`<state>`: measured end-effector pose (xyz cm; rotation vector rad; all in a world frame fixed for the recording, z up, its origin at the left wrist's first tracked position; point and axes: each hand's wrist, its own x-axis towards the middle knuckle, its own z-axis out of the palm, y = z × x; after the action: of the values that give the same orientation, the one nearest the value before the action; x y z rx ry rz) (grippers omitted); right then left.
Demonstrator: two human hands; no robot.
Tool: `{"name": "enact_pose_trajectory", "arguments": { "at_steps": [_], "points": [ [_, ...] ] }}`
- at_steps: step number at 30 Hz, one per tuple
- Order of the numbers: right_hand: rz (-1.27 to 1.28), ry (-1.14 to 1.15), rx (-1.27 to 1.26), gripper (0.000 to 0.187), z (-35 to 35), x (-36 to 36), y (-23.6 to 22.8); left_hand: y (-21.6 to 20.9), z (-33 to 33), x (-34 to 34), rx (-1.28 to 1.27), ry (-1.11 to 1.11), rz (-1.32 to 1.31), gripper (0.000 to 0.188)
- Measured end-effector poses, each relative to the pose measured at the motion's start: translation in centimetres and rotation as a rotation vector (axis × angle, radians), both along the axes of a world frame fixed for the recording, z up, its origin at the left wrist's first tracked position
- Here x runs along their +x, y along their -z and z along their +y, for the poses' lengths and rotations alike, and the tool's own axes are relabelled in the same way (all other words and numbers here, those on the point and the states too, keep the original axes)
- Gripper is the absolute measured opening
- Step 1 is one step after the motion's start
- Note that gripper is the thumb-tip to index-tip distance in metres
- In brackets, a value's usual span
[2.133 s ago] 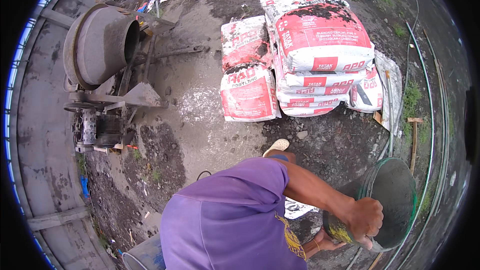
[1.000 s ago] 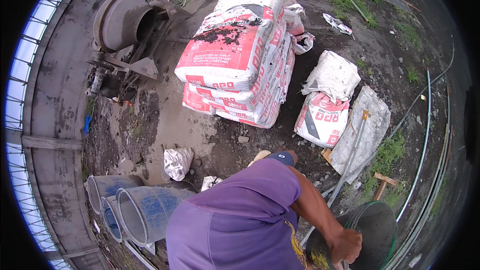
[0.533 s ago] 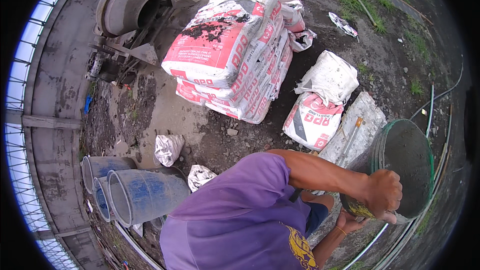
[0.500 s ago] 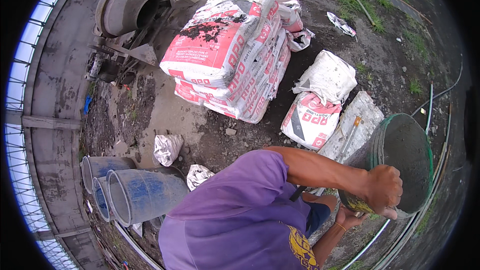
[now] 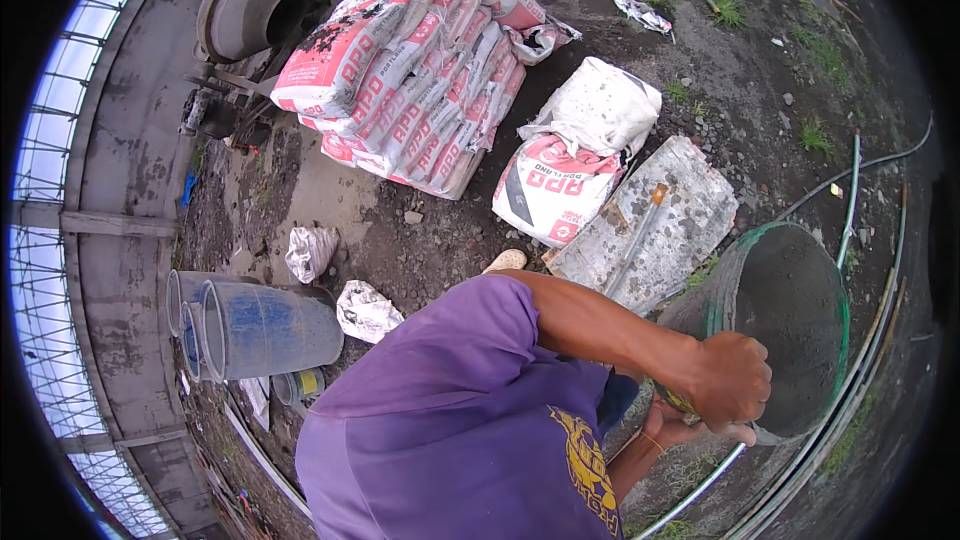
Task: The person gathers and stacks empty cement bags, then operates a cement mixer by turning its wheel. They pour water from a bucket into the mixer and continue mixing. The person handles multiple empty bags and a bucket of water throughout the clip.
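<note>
A large grey bucket [image 5: 700,300] with a green rim lies tipped on its side at the right, its mouth turned rightward; dark residue coats its inside. My left hand [image 5: 725,380] is closed on it near the mouth, knuckles toward me and thumb down by the rim. My right hand [image 5: 675,427], with a thin band at the wrist, holds the bucket from below; its fingertips are partly hidden. My purple-sleeved shoulder and torso fill the lower middle.
Stacked cement bags [image 5: 400,90] stand ahead, with two separate bags [image 5: 575,160] nearer. A wood-tipped pole [image 5: 640,225] lies on a mottled grey sheet [image 5: 690,210]. Blue-stained drums [image 5: 270,330] are left, a cement mixer [image 5: 235,20] behind. Long pipes [image 5: 880,330] run along the right.
The view has shifted, so bags and sheet sit further up and left, with more of the sheet showing. Both hands stay on the bucket, which has moved slightly left with them in the picture.
</note>
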<state>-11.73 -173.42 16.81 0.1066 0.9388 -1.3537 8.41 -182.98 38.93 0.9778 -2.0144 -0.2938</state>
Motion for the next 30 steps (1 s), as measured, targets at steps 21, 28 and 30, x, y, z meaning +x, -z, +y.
{"name": "enact_pose_trajectory", "arguments": {
  "at_steps": [21,28,30],
  "points": [
    [0.461,0.519,0.223,0.092,-12.2,-30.8,-16.0,-4.9,-19.4,-33.7,-0.053,0.398,0.358,0.045],
    [0.435,0.298,0.071,0.085,-28.5,-25.6,-13.7,-2.1,-34.5,-28.1,-0.152,0.267,0.361,0.046],
    [0.450,0.167,-0.099,0.085,-35.7,-22.1,-12.5,-1.4,-40.2,-25.1,-0.143,0.239,0.335,0.046]
  ]
}}
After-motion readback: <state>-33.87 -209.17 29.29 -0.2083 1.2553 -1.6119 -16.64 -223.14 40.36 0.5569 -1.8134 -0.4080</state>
